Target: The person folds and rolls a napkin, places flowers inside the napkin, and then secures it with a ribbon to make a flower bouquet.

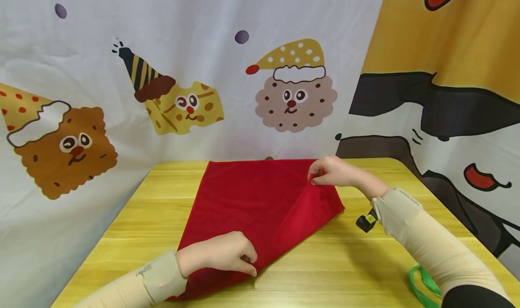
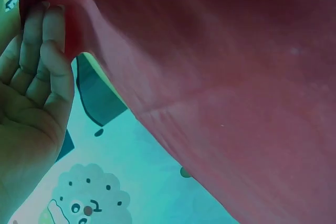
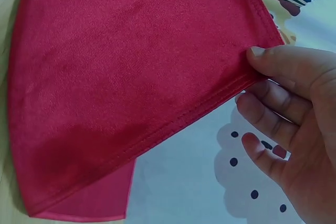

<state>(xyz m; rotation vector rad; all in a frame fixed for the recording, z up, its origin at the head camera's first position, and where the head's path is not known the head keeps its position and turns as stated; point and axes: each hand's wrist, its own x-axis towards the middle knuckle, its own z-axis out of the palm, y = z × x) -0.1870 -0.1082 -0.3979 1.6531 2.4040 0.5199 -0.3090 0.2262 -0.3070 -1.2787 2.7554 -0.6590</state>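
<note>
A red cloth (image 1: pixel 239 199) with a stitched hem lies spread over the wooden table, its right part lifted and folded over. My right hand (image 1: pixel 331 170) pinches a corner of it between thumb and fingers above the far right side. In the right wrist view the thumb (image 3: pixel 256 51) presses on that corner, with the other fingers behind and below. My left hand (image 1: pixel 227 254) is at the cloth's near edge, fingers bent and thumb close to them, pinching the edge. In the left wrist view its fingertips meet the cloth (image 2: pixel 226 98), and the exact contact is partly hidden.
The wooden table (image 1: pixel 138 226) runs up to a printed curtain (image 1: pixel 195 23) with cartoon biscuits. A green strap (image 1: pixel 420 285) lies at the near right, partly under the right forearm. A small black device (image 1: pixel 366 222) hangs at the right wrist.
</note>
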